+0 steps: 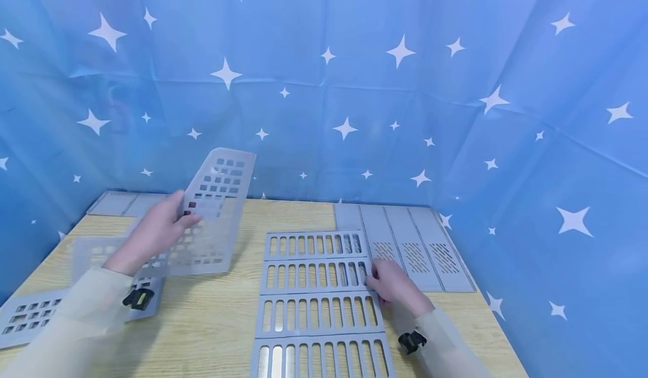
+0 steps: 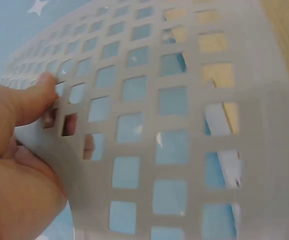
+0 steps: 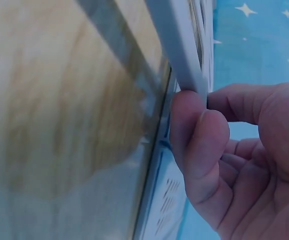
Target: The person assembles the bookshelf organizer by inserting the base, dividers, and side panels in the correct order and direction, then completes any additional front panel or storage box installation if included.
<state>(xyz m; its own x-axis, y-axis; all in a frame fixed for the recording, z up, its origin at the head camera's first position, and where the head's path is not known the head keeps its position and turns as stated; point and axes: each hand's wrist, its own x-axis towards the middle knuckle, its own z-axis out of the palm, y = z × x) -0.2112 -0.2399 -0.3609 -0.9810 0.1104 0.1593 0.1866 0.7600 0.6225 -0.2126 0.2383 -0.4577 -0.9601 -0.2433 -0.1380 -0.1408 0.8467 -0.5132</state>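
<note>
My left hand (image 1: pixel 157 229) grips a translucent whitish plastic panel (image 1: pixel 233 237) by its left edge and holds it tilted up over the table. In the left wrist view the thumb lies on the near face of this panel (image 2: pixel 267 160), and fingers show through its square holes from behind. My right hand (image 1: pixel 396 285) pinches the right edge of a grey slotted panel (image 1: pixel 316 261) with rows of long openings. Thumb and fingertips meet on the rim of the slotted panel (image 3: pixel 177 50) in the right wrist view, and that edge stands off the tabletop.
Grey folding panels with slanted slits (image 1: pixel 374 220) lie behind my right hand. A perforated panel (image 1: pixel 149 307) lies under my left wrist, another (image 1: pixel 15 341) at the lower left. A grey panel (image 1: pixel 113 205) lies at the back left. A starred blue curtain (image 1: pixel 304 29) surrounds the wooden table (image 1: pixel 202 327).
</note>
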